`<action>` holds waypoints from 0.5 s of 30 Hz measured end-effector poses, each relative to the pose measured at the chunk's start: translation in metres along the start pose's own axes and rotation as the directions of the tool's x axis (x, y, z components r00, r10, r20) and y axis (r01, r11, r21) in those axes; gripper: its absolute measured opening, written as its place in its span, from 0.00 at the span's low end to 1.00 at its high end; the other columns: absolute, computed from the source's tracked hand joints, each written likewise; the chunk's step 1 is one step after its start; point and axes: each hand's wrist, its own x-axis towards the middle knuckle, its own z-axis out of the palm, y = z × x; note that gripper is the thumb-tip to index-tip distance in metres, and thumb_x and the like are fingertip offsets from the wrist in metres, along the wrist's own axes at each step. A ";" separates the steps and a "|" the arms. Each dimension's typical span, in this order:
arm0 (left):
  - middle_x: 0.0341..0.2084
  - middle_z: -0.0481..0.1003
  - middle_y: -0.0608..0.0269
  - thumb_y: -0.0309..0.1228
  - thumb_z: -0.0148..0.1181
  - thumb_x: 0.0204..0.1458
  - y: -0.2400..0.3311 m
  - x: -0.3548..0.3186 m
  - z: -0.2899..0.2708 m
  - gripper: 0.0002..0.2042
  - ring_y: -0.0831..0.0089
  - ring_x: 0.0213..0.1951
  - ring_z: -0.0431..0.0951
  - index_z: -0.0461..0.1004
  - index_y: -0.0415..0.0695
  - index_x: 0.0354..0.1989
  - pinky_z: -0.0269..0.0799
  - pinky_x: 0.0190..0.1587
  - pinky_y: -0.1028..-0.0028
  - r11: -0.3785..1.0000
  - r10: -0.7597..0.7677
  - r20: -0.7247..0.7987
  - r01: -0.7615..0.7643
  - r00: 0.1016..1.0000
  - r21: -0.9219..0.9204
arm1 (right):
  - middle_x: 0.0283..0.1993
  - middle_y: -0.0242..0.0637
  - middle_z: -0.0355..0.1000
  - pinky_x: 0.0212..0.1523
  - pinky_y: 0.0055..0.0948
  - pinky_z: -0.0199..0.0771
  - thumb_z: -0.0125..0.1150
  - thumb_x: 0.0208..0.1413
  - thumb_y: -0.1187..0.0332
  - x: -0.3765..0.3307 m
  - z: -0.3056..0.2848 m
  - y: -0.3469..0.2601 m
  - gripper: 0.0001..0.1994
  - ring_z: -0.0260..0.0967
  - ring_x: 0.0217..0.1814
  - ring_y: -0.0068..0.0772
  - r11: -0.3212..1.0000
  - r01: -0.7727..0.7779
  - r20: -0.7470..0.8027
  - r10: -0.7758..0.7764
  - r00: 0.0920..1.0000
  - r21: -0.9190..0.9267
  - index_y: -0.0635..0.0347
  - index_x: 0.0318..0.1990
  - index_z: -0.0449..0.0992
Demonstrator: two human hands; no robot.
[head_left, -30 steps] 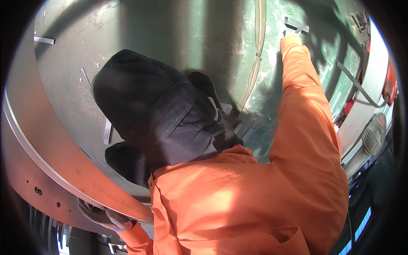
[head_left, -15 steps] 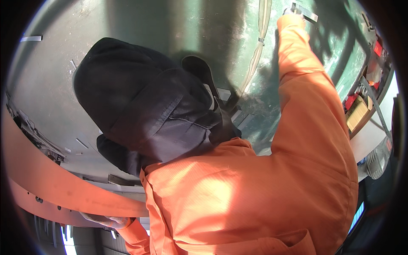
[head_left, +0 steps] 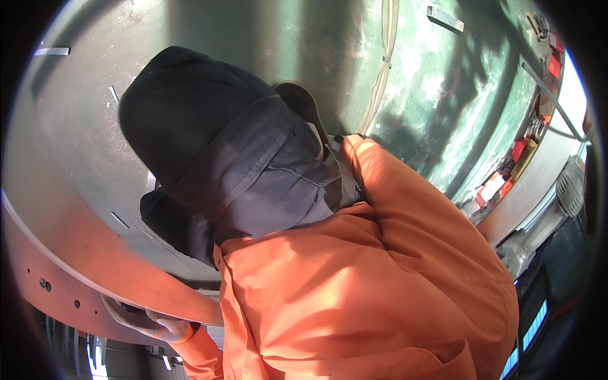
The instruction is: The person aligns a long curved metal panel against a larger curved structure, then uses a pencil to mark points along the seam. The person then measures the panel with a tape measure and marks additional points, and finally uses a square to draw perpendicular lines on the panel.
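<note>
My left hand (head_left: 151, 323), in a soiled grey glove, is at the lower left beside a long metal part (head_left: 126, 256) that shows orange and has several round holes in its lower face. Its fingers are stretched along that part's lower edge, the thumb apart with a dark gap between; I cannot tell how firmly they touch it. My right arm bends inward across my body, and its orange cuff ends beside my dark trousers. Only a dark bit of my right hand (head_left: 339, 139) shows there, its fingers hidden. A short metal block (head_left: 445, 19) lies at the top right, apart from both hands.
A pale strap or hose (head_left: 381, 82) runs down the green surface (head_left: 424, 95). Narrow metal strips (head_left: 52, 51) lie at the left. Red and tan boxes (head_left: 522, 152) line the right edge, near a grey ribbed fitting (head_left: 570, 183). My dark-clad legs (head_left: 209, 120) fill the middle.
My right hand has left the metal block at the top right and come back to my body, the arm now bent. The block stays behind. My left hand keeps beside the metal part.
</note>
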 end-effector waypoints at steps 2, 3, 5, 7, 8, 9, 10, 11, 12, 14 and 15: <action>0.68 0.63 0.43 0.49 0.43 0.69 0.011 0.007 0.002 0.33 0.49 0.65 0.68 0.56 0.32 0.72 0.66 0.64 0.55 0.999 -0.012 -0.011 0.012 1.000 0.030 | 0.60 0.47 0.77 0.63 0.44 0.73 0.53 0.64 0.43 0.024 -0.013 -0.010 0.25 0.75 0.63 0.44 0.943 0.186 0.014 -0.189 0.982 -0.275 0.48 0.58 0.81; 0.67 0.63 0.42 0.47 0.43 0.69 0.011 0.007 0.005 0.33 0.48 0.64 0.68 0.57 0.31 0.71 0.65 0.65 0.54 1.000 -0.010 -0.031 0.010 0.999 -0.001 | 0.60 0.46 0.77 0.62 0.44 0.73 0.53 0.64 0.44 0.038 -0.025 -0.017 0.24 0.76 0.62 0.43 0.800 0.300 0.037 -0.329 0.943 -0.520 0.47 0.58 0.81; 0.67 0.63 0.41 0.45 0.46 0.65 0.016 0.013 0.002 0.34 0.48 0.66 0.66 0.57 0.30 0.71 0.62 0.67 0.53 0.999 -0.006 -0.021 0.006 1.000 0.034 | 0.59 0.45 0.78 0.61 0.44 0.75 0.54 0.65 0.45 0.046 -0.065 -0.036 0.23 0.77 0.61 0.41 0.669 0.242 -0.122 -0.448 0.886 -0.703 0.44 0.58 0.81; 0.68 0.60 0.41 0.43 0.51 0.61 0.019 0.009 0.003 0.36 0.47 0.69 0.62 0.55 0.29 0.72 0.58 0.69 0.53 0.996 -0.047 -0.070 0.041 0.996 -0.074 | 0.52 0.45 0.81 0.59 0.42 0.76 0.64 0.59 0.48 -0.001 -0.145 -0.080 0.22 0.78 0.57 0.45 0.947 0.212 -0.661 -0.319 0.679 -0.240 0.47 0.55 0.82; 0.69 0.59 0.42 0.42 0.52 0.59 0.021 0.004 0.002 0.38 0.49 0.69 0.61 0.54 0.30 0.73 0.58 0.70 0.55 0.985 -0.089 -0.059 0.079 0.994 -0.154 | 0.48 0.46 0.82 0.58 0.42 0.76 0.68 0.56 0.49 -0.028 -0.189 -0.096 0.22 0.78 0.55 0.47 0.931 0.364 -0.850 -0.214 0.482 -0.028 0.49 0.53 0.83; 0.70 0.58 0.44 0.38 0.53 0.56 0.021 -0.007 0.005 0.38 0.52 0.69 0.62 0.52 0.31 0.73 0.56 0.71 0.57 0.928 -0.225 -0.093 0.184 0.970 -0.323 | 0.44 0.42 0.82 0.54 0.40 0.78 0.71 0.57 0.54 -0.081 -0.233 -0.111 0.18 0.79 0.50 0.42 0.783 0.574 -0.874 -0.431 0.226 -0.238 0.53 0.49 0.83; 0.72 0.57 0.46 0.34 0.49 0.58 0.020 -0.010 0.004 0.37 0.57 0.72 0.58 0.49 0.32 0.75 0.50 0.73 0.61 0.865 -0.277 -0.040 0.231 0.960 -0.445 | 0.43 0.40 0.81 0.45 0.34 0.75 0.71 0.58 0.55 -0.142 -0.269 -0.127 0.18 0.75 0.43 0.32 0.579 0.783 -0.916 -0.400 0.029 -0.228 0.58 0.49 0.82; 0.72 0.57 0.46 0.32 0.48 0.56 0.015 -0.012 0.011 0.37 0.57 0.72 0.58 0.48 0.32 0.75 0.52 0.72 0.61 0.835 -0.261 -0.075 0.186 0.962 -0.517 | 0.42 0.39 0.81 0.36 0.28 0.71 0.70 0.60 0.56 -0.208 -0.296 -0.144 0.19 0.71 0.35 0.23 0.305 0.924 -0.939 -0.320 -0.127 -0.229 0.63 0.49 0.81; 0.68 0.61 0.45 0.27 0.51 0.49 0.021 -0.005 0.015 0.39 0.55 0.67 0.66 0.53 0.31 0.73 0.62 0.68 0.61 0.811 -0.282 -0.152 0.151 0.947 -0.565 | 0.43 0.39 0.80 0.37 0.28 0.72 0.70 0.60 0.57 -0.262 -0.315 -0.151 0.19 0.71 0.36 0.23 0.095 0.963 -0.934 -0.283 -0.217 -0.253 0.64 0.49 0.81; 0.62 0.69 0.43 0.35 0.53 0.54 0.008 0.006 0.011 0.36 0.52 0.61 0.71 0.57 0.32 0.72 0.66 0.63 0.60 0.916 -0.207 -0.261 0.093 0.943 -0.391 | 0.45 0.39 0.80 0.39 0.26 0.73 0.68 0.61 0.59 -0.366 -0.329 -0.154 0.19 0.72 0.38 0.23 -0.171 0.928 -0.867 -0.332 -0.371 -0.332 0.65 0.51 0.80; 0.63 0.68 0.44 0.37 0.52 0.55 0.004 0.009 0.010 0.36 0.54 0.61 0.71 0.57 0.34 0.73 0.66 0.64 0.60 0.874 -0.266 -0.293 0.102 0.918 -0.475 | 0.46 0.39 0.80 0.39 0.26 0.73 0.67 0.62 0.59 -0.413 -0.323 -0.158 0.19 0.73 0.39 0.23 -0.263 0.892 -0.800 -0.400 -0.448 -0.368 0.65 0.52 0.79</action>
